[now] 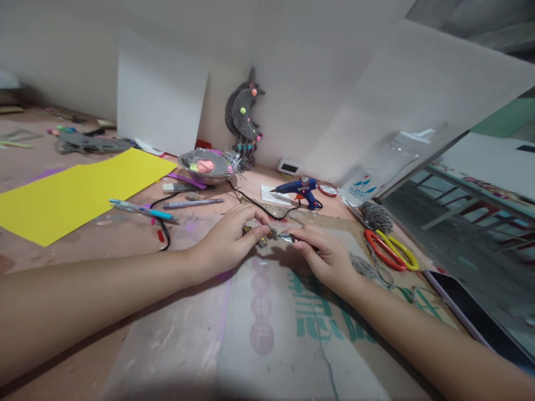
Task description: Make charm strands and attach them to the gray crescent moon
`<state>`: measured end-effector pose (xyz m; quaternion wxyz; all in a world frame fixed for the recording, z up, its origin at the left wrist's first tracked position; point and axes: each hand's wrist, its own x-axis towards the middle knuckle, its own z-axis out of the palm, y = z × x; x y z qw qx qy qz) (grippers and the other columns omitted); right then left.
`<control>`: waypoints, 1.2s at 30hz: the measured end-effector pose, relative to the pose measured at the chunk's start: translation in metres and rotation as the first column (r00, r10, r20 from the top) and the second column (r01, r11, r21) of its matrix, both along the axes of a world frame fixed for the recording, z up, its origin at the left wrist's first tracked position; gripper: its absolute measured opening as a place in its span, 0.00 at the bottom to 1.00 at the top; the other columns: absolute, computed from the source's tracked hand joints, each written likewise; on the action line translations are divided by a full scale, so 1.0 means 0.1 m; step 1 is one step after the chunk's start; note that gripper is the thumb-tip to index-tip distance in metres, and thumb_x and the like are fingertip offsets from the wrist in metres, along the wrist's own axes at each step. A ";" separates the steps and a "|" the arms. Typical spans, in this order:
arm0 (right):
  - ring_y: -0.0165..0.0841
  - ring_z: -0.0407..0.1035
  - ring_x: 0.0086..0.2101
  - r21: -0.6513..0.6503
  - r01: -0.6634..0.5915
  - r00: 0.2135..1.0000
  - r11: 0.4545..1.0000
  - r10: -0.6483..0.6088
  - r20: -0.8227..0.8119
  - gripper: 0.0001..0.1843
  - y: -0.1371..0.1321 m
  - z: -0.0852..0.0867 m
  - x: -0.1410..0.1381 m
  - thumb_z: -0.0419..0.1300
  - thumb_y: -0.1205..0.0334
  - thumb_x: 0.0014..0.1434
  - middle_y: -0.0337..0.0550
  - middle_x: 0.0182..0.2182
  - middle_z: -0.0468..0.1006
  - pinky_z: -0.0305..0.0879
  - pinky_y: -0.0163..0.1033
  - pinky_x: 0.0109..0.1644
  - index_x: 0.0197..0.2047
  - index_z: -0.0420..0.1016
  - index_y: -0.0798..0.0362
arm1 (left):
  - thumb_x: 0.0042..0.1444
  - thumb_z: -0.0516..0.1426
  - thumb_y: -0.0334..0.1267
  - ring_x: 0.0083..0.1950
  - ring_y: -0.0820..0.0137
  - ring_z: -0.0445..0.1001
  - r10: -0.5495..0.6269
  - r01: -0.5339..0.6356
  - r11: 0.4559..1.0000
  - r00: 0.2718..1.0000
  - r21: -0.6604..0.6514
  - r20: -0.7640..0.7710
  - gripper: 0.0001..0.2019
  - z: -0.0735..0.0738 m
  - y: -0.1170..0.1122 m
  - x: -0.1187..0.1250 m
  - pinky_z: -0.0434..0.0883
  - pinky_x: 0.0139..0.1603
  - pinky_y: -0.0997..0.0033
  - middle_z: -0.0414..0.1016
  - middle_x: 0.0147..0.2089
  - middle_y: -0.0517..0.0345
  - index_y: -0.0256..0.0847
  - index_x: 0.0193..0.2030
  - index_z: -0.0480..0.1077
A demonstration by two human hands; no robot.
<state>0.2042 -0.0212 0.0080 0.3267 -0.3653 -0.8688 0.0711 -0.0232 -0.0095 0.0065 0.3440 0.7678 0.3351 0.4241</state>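
My left hand (236,236) is closed, thumb against fingers, on a small grey and yellow piece (262,241) whose kind is too small to make out. In my right hand (324,253) is a small tool with a shiny metal tip (286,237); the fingers cover its handle. Its tip points left and meets or nearly meets the small piece. Both hands are over a sheet of clear plastic (175,334) lying on printed cardboard. Just beyond them a blue glue gun (301,188) rests on its stand, nozzle to the left, above a white paper (267,195).
Orange-and-yellow-handled scissors (390,250), grey yarn (376,216) and a phone (472,312) lie on the right. Pens (142,210), yellow paper (83,195) and a black cord (161,228) occupy the left. A metal bowl (213,179) and a clear bottle (388,161) stand behind.
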 end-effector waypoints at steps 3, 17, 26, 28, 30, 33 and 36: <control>0.31 0.69 0.31 0.020 0.000 1.000 1.000 0.000 0.000 0.12 0.00 0.00 0.00 0.51 0.62 0.64 0.41 0.30 0.74 0.65 0.36 0.35 0.46 0.74 0.51 | 0.61 0.51 0.40 0.46 0.65 0.69 -0.016 0.017 0.998 1.000 -0.056 0.016 0.08 -0.02 0.00 0.00 0.66 0.45 0.65 0.70 0.42 0.52 0.38 0.37 0.66; 0.31 0.67 0.29 0.055 0.013 0.999 0.998 -0.015 0.039 0.12 -0.01 0.02 0.01 0.52 0.63 0.64 0.41 0.28 0.72 0.62 0.35 0.32 0.47 0.73 0.52 | 0.61 0.51 0.40 0.37 0.70 0.68 -0.052 0.064 0.979 0.996 -0.194 0.067 0.08 -0.05 0.02 0.03 0.65 0.39 0.69 0.70 0.33 0.57 0.38 0.36 0.65; 0.31 0.67 0.28 0.065 0.041 0.998 0.997 -0.043 0.042 0.13 -0.01 0.03 0.00 0.50 0.60 0.65 0.41 0.27 0.71 0.62 0.35 0.31 0.47 0.73 0.52 | 0.61 0.51 0.41 0.37 0.69 0.69 -0.072 0.086 0.977 0.994 -0.194 0.077 0.09 -0.07 0.03 0.04 0.66 0.39 0.68 0.70 0.34 0.56 0.38 0.36 0.66; 0.31 0.67 0.28 0.056 0.055 0.998 0.997 -0.057 0.041 0.13 -0.01 0.03 0.00 0.50 0.60 0.65 0.41 0.27 0.72 0.63 0.36 0.31 0.47 0.73 0.52 | 0.61 0.51 0.41 0.36 0.69 0.68 -0.078 0.092 0.975 0.994 -0.204 0.078 0.09 -0.06 0.03 0.04 0.66 0.38 0.68 0.70 0.33 0.57 0.38 0.36 0.65; 0.31 0.67 0.28 0.043 0.049 0.998 0.998 -0.051 0.045 0.13 -0.02 0.03 0.00 0.50 0.60 0.65 0.41 0.27 0.72 0.63 0.36 0.31 0.47 0.73 0.51 | 0.61 0.51 0.42 0.36 0.69 0.68 -0.087 0.103 0.971 0.993 -0.216 0.081 0.09 -0.06 0.02 0.04 0.65 0.38 0.68 0.70 0.33 0.57 0.38 0.36 0.65; 0.31 0.68 0.28 0.041 0.026 0.999 0.999 -0.028 0.043 0.13 -0.02 0.04 0.00 0.51 0.60 0.64 0.41 0.29 0.73 0.64 0.36 0.32 0.46 0.74 0.51 | 0.61 0.51 0.42 0.34 0.70 0.68 -0.109 0.130 0.964 0.989 -0.233 0.103 0.09 -0.07 0.02 0.03 0.65 0.37 0.69 0.69 0.32 0.58 0.38 0.36 0.65; 0.31 0.68 0.29 0.045 0.015 0.999 0.999 -0.017 0.037 0.12 -0.01 0.04 0.00 0.51 0.61 0.64 0.41 0.29 0.73 0.64 0.36 0.32 0.46 0.74 0.51 | 0.61 0.51 0.43 0.34 0.71 0.68 -0.123 0.151 0.958 0.984 -0.243 0.128 0.10 -0.09 0.03 0.03 0.65 0.35 0.70 0.69 0.31 0.59 0.38 0.36 0.64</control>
